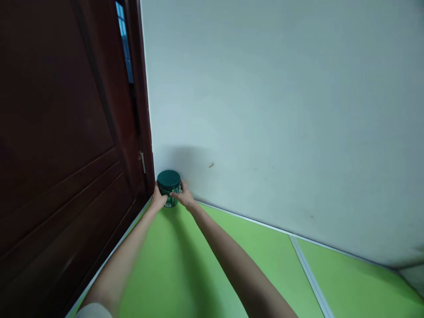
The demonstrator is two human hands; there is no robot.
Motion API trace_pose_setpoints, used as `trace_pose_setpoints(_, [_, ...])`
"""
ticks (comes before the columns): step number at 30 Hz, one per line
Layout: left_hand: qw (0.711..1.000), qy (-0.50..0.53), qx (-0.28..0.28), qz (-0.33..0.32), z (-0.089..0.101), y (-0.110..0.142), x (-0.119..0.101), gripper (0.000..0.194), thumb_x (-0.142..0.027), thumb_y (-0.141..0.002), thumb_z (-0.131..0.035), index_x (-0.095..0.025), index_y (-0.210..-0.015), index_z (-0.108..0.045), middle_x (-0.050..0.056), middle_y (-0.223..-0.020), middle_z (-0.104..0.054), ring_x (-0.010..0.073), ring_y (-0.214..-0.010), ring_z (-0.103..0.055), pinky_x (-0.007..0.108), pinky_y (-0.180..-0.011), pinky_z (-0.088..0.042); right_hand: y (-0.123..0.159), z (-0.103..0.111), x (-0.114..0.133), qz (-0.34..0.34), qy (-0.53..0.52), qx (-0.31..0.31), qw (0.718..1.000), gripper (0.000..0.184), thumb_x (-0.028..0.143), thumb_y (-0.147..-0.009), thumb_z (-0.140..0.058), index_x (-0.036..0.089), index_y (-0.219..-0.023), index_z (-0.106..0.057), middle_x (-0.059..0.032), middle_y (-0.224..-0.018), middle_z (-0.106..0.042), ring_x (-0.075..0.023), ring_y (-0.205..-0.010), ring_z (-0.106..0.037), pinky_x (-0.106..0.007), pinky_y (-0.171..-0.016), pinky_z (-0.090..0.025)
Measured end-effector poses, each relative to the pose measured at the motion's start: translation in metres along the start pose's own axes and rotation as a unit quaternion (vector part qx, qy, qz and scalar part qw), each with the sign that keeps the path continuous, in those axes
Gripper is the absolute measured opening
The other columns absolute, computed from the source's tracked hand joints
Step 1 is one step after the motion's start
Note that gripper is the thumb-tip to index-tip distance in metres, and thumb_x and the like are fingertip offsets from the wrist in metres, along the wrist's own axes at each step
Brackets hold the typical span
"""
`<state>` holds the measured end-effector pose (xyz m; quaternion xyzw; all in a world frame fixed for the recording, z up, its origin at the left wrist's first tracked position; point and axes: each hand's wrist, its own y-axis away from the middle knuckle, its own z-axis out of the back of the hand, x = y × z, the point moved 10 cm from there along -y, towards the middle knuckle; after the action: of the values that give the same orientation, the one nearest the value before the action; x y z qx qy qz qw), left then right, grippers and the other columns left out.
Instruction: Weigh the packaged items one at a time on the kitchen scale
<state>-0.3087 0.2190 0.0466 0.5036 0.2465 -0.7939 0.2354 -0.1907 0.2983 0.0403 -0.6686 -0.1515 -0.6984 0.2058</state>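
Note:
A small round jar with a dark green lid and a green label stands on the green floor, in the corner between the brown door and the pale wall. My left hand grips its left side with the fingers wrapped round it. My right hand clasps its right side, fingers across the label. Both arms reach forward from the bottom of the view.
A dark brown wooden door fills the left side, with a hinge near the corner. A pale wall rises behind the jar. The green floor carries white dividing strips.

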Motion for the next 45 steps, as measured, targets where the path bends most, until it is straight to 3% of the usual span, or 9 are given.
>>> trace_pose_setpoints(4, [0.999, 0.002, 0.05, -0.017, -0.006, 0.015, -0.015, 0.089, 0.007, -0.068, -0.056, -0.014, -0.147, -0.022, 0.02, -0.149, -0.034, 0.0299, -0.14, -0.031, 0.044, -0.114, -0.026, 0.014, 0.004, 0.02, 0.03, -0.021, 0.019, 0.999, 0.094, 0.039, -0.053, -0.082, 0.018, -0.135, -0.042, -0.0128, -0.126, -0.06, -0.0298, -0.117, -0.056, -0.047, -0.104, -0.041])
trace_pose_setpoints(7, [0.994, 0.004, 0.1, -0.032, -0.014, 0.055, -0.034, 0.097, 0.007, -0.062, -0.054, -0.017, -0.149, -0.018, 0.018, -0.153, -0.026, 0.0309, -0.143, -0.025, 0.046, -0.116, -0.022, 0.053, 0.03, 0.031, 0.025, -0.023, 0.02, 0.999, 0.098, 0.045, -0.05, -0.084, 0.016, -0.134, -0.043, -0.0154, -0.127, -0.059, -0.0304, -0.117, -0.055, -0.046, -0.103, -0.041])
trace_pose_setpoints(11, [0.976, 0.035, 0.208, -0.048, -0.032, 0.155, -0.067, 0.104, 0.001, -0.063, -0.053, -0.027, -0.152, -0.006, 0.011, -0.158, -0.014, 0.0296, -0.145, -0.018, 0.047, -0.115, -0.024, 0.148, 0.09, 0.053, 0.006, 0.002, 0.015, 1.0, 0.097, 0.045, -0.048, -0.087, 0.018, -0.133, -0.047, -0.0134, -0.128, -0.059, -0.0294, -0.117, -0.054, -0.044, -0.102, -0.041])
trace_pose_setpoints(18, [0.902, 0.043, 0.427, -0.042, -0.055, 0.357, -0.128, 0.096, -0.008, -0.08, -0.047, -0.031, -0.15, 0.013, 0.006, -0.162, 0.005, 0.0324, -0.146, -0.012, 0.053, -0.117, -0.012, 0.349, 0.179, 0.1, -0.032, 0.131, 0.005, 0.991, 0.084, 0.047, -0.065, -0.08, 0.024, -0.137, -0.043, -0.0127, -0.136, -0.053, -0.0305, -0.116, -0.054, -0.042, -0.088, -0.049])
trace_pose_setpoints(23, [0.883, 0.044, 0.468, -0.021, -0.076, 0.437, -0.129, 0.093, -0.006, -0.083, -0.043, -0.03, -0.15, 0.017, 0.007, -0.162, -0.004, 0.0303, -0.145, -0.02, 0.05, -0.117, -0.013, 0.434, 0.213, 0.088, -0.048, 0.141, -0.038, 0.988, 0.091, 0.047, -0.066, -0.08, 0.023, -0.141, -0.035, -0.0133, -0.135, -0.052, -0.0287, -0.108, -0.058, -0.041, -0.086, -0.05])
trace_pose_setpoints(30, [0.893, 0.048, 0.447, -0.003, -0.087, 0.464, -0.092, 0.089, -0.007, -0.084, -0.039, -0.027, -0.15, 0.016, 0.007, -0.162, -0.003, 0.0261, -0.147, -0.012, 0.047, -0.118, -0.011, 0.46, 0.205, 0.064, -0.033, 0.138, -0.014, 0.99, 0.096, 0.045, -0.069, -0.078, 0.024, -0.147, -0.025, -0.015, -0.139, -0.048, -0.0279, -0.106, -0.058, -0.041, -0.082, -0.051])
trace_pose_setpoints(36, [0.931, 0.056, 0.357, -0.04, -0.064, 0.441, -0.09, 0.088, -0.005, -0.081, -0.042, -0.036, -0.151, 0.0, -0.003, -0.162, 0.003, 0.0244, -0.148, -0.003, 0.046, -0.118, -0.013, 0.478, 0.223, 0.055, -0.027, 0.105, -0.05, 0.993, 0.092, 0.046, -0.076, -0.072, 0.033, -0.149, -0.019, -0.0119, -0.155, -0.029, -0.031, -0.138, -0.033, -0.05, -0.103, -0.04])
trace_pose_setpoints(40, [0.953, 0.076, 0.293, -0.036, -0.038, 0.421, -0.082, 0.088, -0.004, -0.08, -0.041, -0.04, -0.15, -0.002, -0.003, -0.162, -0.003, 0.0224, -0.148, -0.006, 0.047, -0.117, -0.021, 0.501, 0.247, 0.037, -0.04, 0.028, -0.122, 0.991, 0.083, 0.048, -0.078, -0.07, 0.034, -0.146, -0.024, -0.0131, -0.148, -0.04, -0.0291, -0.136, -0.039, -0.052, -0.104, -0.04])
trace_pose_setpoints(45, [0.951, 0.081, 0.297, -0.005, -0.026, 0.417, -0.07, 0.084, -0.006, -0.08, -0.043, -0.036, -0.151, -0.007, 0.005, -0.161, -0.014, 0.0244, -0.146, -0.016, 0.048, -0.114, -0.026, 0.518, 0.252, 0.021, -0.047, -0.013, -0.146, 0.988, 0.078, 0.049, -0.078, -0.07, 0.035, -0.144, -0.029, -0.0142, -0.139, -0.049, -0.0302, -0.129, -0.048, -0.054, -0.101, -0.041])
